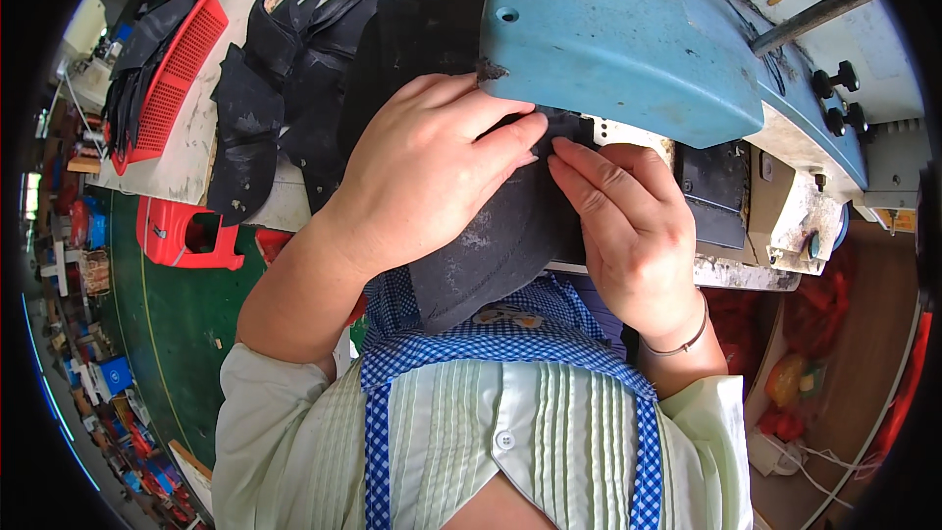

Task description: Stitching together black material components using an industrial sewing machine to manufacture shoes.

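Note:
A dark, flat piece of black material (496, 250), which looks like a cut shoe part, hangs over the table's near edge toward my apron. My left hand (417, 172) grips its upper edge, thumb and forefinger closed together just below the blue machine head (618, 34). On the other side of that edge, my right hand (633, 221) has its thumb and fingers pinched on the same piece. The machine head hides the spot where the material goes under it. Behind my left hand, a larger black sheet (432, 25) lies on the table.
Several cut black pieces (250, 103) lie in an overlapping row on the white table (186, 172) at the left. More stand in a red basket (172, 79) farther left. A red stool (186, 236) is on the green floor. Black knobs (834, 83) project from the machine's right side.

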